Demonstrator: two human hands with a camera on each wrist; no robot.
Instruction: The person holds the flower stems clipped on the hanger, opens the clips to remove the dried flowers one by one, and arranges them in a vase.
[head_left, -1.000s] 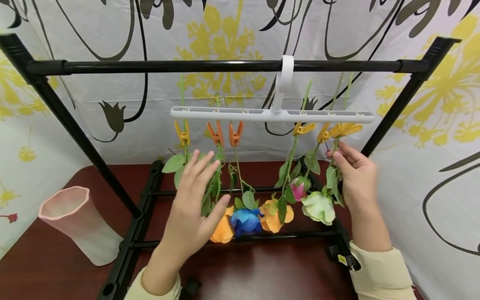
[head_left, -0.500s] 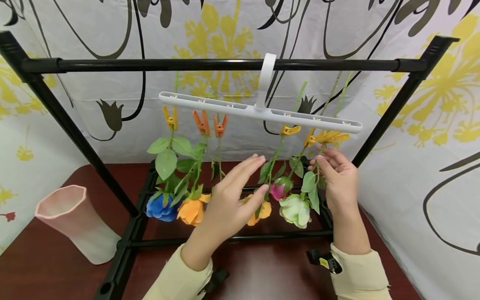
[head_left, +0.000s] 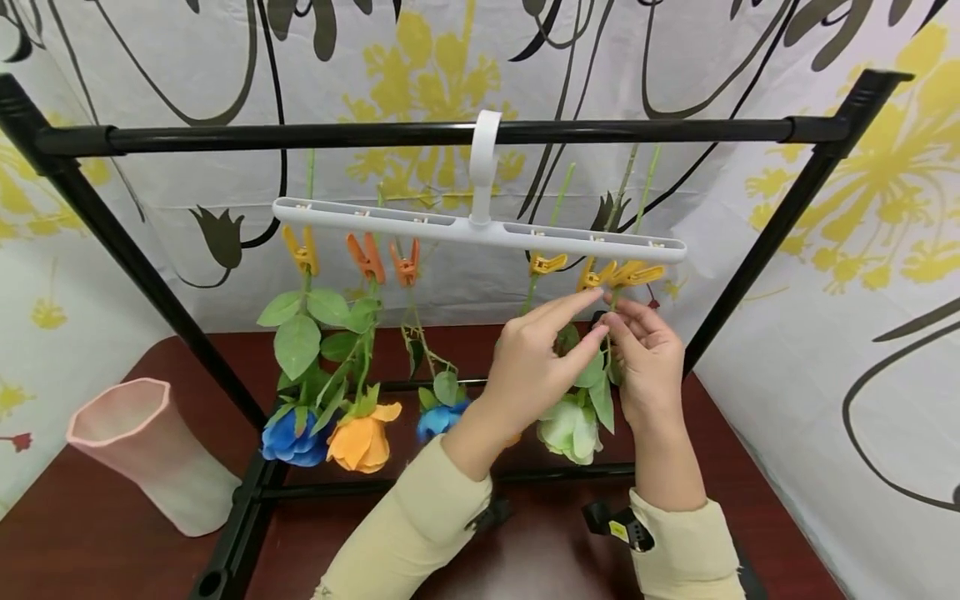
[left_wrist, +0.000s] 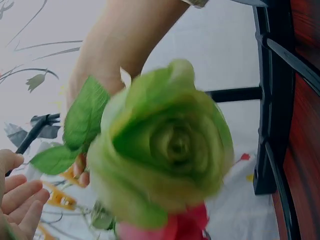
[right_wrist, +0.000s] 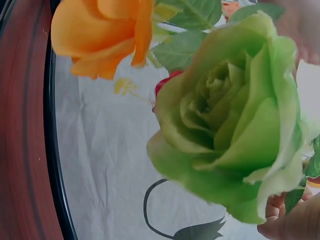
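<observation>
A white clip hanger hangs tilted from a black rail, with artificial roses upside down in its clips. My right hand pinches the stem of the light green rose, just under the rightmost yellow clip. Fingers extended, my left hand reaches beside that stem, its fingertips right by the right hand's. It covers the neighbouring stems. The green rose fills the middle of the left wrist view, with a pink flower below it. In the right wrist view an orange rose hangs beside it.
Blue and orange roses hang at the left; another blue rose is partly behind the left forearm. A pink-white vase stands left of the black rack on the dark red table. Patterned cloth hangs behind.
The hanger has slid left along the rail with its roses, swinging and tilting. My right hand moves left with the green rose's stem; my left hand has crossed right to meet it.
</observation>
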